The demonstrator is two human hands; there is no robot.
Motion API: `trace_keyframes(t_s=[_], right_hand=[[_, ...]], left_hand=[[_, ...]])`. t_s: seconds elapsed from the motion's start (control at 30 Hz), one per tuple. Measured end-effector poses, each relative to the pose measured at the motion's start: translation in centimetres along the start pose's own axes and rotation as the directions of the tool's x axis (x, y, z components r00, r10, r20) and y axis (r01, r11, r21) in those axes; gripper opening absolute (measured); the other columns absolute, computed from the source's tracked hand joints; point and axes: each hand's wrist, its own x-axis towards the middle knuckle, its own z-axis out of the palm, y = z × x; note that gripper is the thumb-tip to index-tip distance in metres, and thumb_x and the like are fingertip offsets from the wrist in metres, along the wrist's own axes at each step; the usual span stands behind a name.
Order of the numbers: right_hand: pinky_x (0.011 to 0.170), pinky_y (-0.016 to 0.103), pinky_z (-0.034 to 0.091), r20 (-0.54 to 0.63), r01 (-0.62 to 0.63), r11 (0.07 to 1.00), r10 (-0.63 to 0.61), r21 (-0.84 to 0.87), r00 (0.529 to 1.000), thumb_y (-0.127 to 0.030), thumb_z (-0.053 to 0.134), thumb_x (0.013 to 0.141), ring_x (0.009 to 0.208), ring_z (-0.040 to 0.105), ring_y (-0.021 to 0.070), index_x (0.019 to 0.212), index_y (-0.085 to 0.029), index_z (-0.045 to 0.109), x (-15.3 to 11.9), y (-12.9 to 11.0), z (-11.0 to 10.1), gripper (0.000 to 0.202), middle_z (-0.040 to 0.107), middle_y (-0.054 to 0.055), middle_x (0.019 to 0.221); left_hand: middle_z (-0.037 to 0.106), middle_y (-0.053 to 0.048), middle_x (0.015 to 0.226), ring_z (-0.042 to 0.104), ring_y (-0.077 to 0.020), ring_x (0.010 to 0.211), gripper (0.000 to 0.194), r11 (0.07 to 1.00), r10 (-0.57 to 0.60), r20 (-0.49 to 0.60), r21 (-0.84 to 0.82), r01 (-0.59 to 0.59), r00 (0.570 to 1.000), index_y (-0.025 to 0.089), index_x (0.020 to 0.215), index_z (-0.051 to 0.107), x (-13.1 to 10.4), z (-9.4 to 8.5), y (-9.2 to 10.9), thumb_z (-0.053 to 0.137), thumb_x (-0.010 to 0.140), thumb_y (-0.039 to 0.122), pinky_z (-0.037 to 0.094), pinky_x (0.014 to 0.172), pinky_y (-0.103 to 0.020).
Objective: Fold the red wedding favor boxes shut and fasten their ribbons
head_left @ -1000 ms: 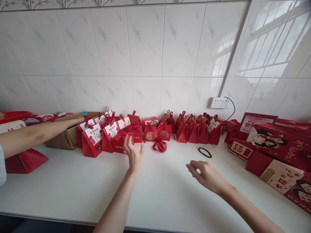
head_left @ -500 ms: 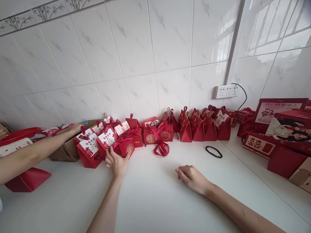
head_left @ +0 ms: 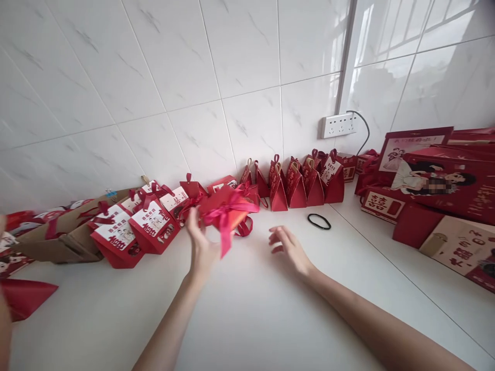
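Note:
My left hand [head_left: 202, 251] is closed on a red gift box [head_left: 217, 207] tied with a pink-red ribbon. The box is tilted, raised off the table and blurred by motion. Its bow faces right and one ribbon end hangs down. To its right, my right hand [head_left: 288, 247] holds nothing, its fingers loosely bent and apart above the white table. Left of my left hand stand red gift boxes with white tags [head_left: 149, 219]. Behind the held box, other ribboned boxes are partly hidden, with a loop of ribbon [head_left: 245, 226] lying beside them.
Triangular red boxes [head_left: 297, 186] line the wall, under a socket strip [head_left: 339, 125]. A black elastic band [head_left: 319, 221] lies on the table [head_left: 247, 319]. Large red gift bags [head_left: 444, 180] stand right. A cardboard box [head_left: 77, 242] and another person's blurred arm [head_left: 4, 330] are at left.
My left hand has lifted the ribboned gift box from the row and moved it right. My right hand's fingers have opened. The other person's arm has drawn back left. The view has shifted.

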Motion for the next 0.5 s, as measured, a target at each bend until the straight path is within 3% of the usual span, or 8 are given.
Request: trace_keyframes(t_s=[0.1, 0.2, 0.33, 0.5], right_hand=[[0.088, 0.043, 0.053, -0.172, -0.001, 0.99, 0.026, 0.141, 0.985, -0.07, 0.01, 0.09, 0.123, 0.05, 0.028, 0.131, -0.023, 0.037, 1.2, 0.4, -1.5, 0.068, 0.045, 0.018, 0.135], [0.097, 0.045, 0.049, -0.164, 0.023, 0.982, 0.007, 0.186, 0.986, -0.072, 0.015, 0.09, 0.134, 0.042, 0.0279, 0.135, -0.026, 0.036, 1.2, 0.2, -2.5, 0.068, 0.038, 0.015, 0.147], [0.097, 0.044, 0.048, -0.013, 0.046, 0.983, -0.044, 0.178, 0.999, -0.072, 0.029, 0.09, 0.124, 0.052, 0.0268, 0.123, -0.024, 0.051, 0.1, -0.7, -2.1, 0.062, 0.055, 0.012, 0.134], [0.087, 0.039, 0.053, 0.021, 0.113, 0.993, -0.112, -0.032, 0.993, -0.058, 0.049, 0.088, 0.119, 0.055, 0.0253, 0.122, -0.023, 0.045, -0.4, -1.2, -1.7, 0.05, 0.056, 0.012, 0.132]], left_hand=[[0.019, -0.022, 0.156, 0.027, -0.0338, 0.145, 0.099, 0.982, 0.028, 0.237, -0.189, 0.018, 0.971, 0.026, 0.149, 0.005, -0.9, 3.9, 0.7, 0.071, 0.076, 0.031, 0.046, 0.106, -0.049], [0.027, -0.02, 0.154, 0.039, -0.033, 0.139, 0.092, 0.966, 0.019, 0.409, -0.243, 0.088, 0.912, 0.027, 0.15, 0.011, -2.2, 5.6, 0.1, 0.066, 0.077, 0.027, 0.055, 0.096, -0.045], [0.025, -0.015, 0.157, 0.043, -0.0303, 0.138, 0.094, 0.952, 0.032, 0.495, -0.28, 0.124, 0.868, 0.032, 0.151, 0.011, -3.3, 5.0, -0.5, 0.065, 0.075, 0.02, 0.055, 0.098, -0.042], [0.032, -0.011, 0.155, 0.044, -0.0278, 0.137, 0.087, 0.929, 0.025, 0.562, -0.318, 0.188, 0.827, 0.033, 0.152, 0.016, -2.9, 4.1, -0.2, 0.062, 0.079, 0.021, 0.053, 0.101, -0.04]])
